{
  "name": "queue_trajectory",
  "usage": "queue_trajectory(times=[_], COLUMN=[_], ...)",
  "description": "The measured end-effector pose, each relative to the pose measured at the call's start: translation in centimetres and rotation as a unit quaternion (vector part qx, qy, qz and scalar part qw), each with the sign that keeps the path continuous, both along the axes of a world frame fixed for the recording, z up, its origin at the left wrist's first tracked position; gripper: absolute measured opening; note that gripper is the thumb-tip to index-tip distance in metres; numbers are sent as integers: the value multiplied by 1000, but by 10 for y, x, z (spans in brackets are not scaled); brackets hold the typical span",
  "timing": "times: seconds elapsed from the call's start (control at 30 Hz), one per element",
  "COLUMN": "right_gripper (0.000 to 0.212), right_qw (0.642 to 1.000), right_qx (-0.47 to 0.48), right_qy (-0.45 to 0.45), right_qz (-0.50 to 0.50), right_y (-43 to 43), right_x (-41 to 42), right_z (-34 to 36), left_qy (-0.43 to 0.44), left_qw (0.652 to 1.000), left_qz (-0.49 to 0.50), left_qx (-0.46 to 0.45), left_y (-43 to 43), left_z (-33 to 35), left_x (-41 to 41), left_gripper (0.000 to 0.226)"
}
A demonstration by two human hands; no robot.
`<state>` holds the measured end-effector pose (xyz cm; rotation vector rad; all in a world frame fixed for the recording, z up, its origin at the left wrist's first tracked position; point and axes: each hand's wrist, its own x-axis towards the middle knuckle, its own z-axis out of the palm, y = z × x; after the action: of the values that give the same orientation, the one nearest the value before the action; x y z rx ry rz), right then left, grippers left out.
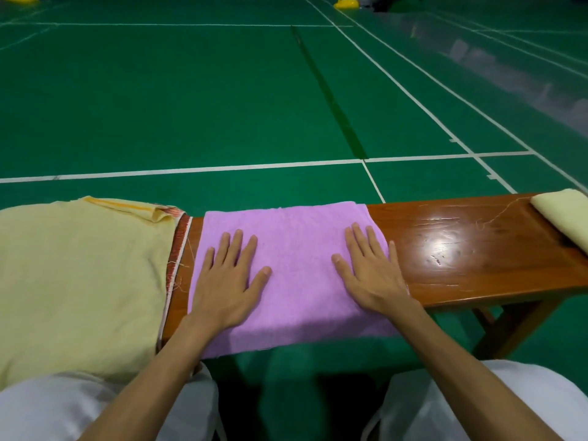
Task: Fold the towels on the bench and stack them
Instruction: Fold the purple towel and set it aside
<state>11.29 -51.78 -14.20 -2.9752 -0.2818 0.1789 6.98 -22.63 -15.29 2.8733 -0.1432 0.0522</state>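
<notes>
A pink towel lies across the middle of the wooden bench, its near edge hanging over the front. My left hand presses flat on its left part with straight, spread fingers. My right hand lies flat on its right part, the little finger near the towel's right edge. A large pale yellow towel is spread over the bench's left end and hangs toward me. A folded cream towel sits at the bench's far right end.
The bench stands on a green sports court floor with white lines. My knees in white trousers are below the bench's front edge. Yellow objects lie far off on the floor.
</notes>
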Motion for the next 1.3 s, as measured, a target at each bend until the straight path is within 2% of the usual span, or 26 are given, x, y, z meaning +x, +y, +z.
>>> queue_trajectory(times=[0.17,0.23,0.3,0.33,0.4,0.5,0.57,0.73,0.83,0.9,0.93,1.0,1.03,1.07,1.13,1.2,1.3], right_gripper=[86,73,54,47,39,44,43,24,16,16,14,18,26,36,46,32,25], right_qw=[998,997,987,979,966,964,965,969,960,944,938,926,919,910,897,895,889], right_qx=[12,29,71,86,95,57,48,69,181,259,279,308,334,365,412,420,431], right_qy=[10,-17,-104,-144,-172,-131,-106,-100,-100,-88,-90,-97,-91,-79,-63,-72,-75], right_qz=[-55,-65,-95,-119,-170,-225,-236,-215,-188,-184,-187,-194,-190,-180,-145,-129,-137], right_y=[-9,-10,-8,-6,-1,2,2,5,1,-5,-7,-11,-14,-17,-24,-29,-30], right_x=[-1,0,1,2,2,2,2,3,4,5,5,3,3,2,1,1,-3], right_z=[4,4,8,12,20,29,37,38,34,33,32,30,31,31,32,30,27], left_qy=[13,6,-55,-99,-136,-79,-48,-79,-109,-81,-43,46,73,81,68,46,21], left_qw=[1000,993,958,940,930,945,947,962,958,936,910,821,792,785,792,801,837], left_qz=[-3,13,83,128,215,297,308,239,199,203,220,258,270,274,268,244,204], left_qx=[-19,-118,-267,-302,-267,-111,-70,-107,-178,-277,-349,-507,-542,-550,-545,-545,-507], left_y=[0,-2,-3,-1,5,18,22,22,20,21,22,26,28,29,32,35,39], left_z=[4,10,18,20,25,24,23,17,22,31,38,49,53,55,55,55,49], left_x=[-4,-5,-7,-7,-6,-4,-3,1,-1,1,2,4,4,4,2,0,-2], left_gripper=[86,80,54,38,27,46,52,29,26,21,18,12,15,21,38,48,40])
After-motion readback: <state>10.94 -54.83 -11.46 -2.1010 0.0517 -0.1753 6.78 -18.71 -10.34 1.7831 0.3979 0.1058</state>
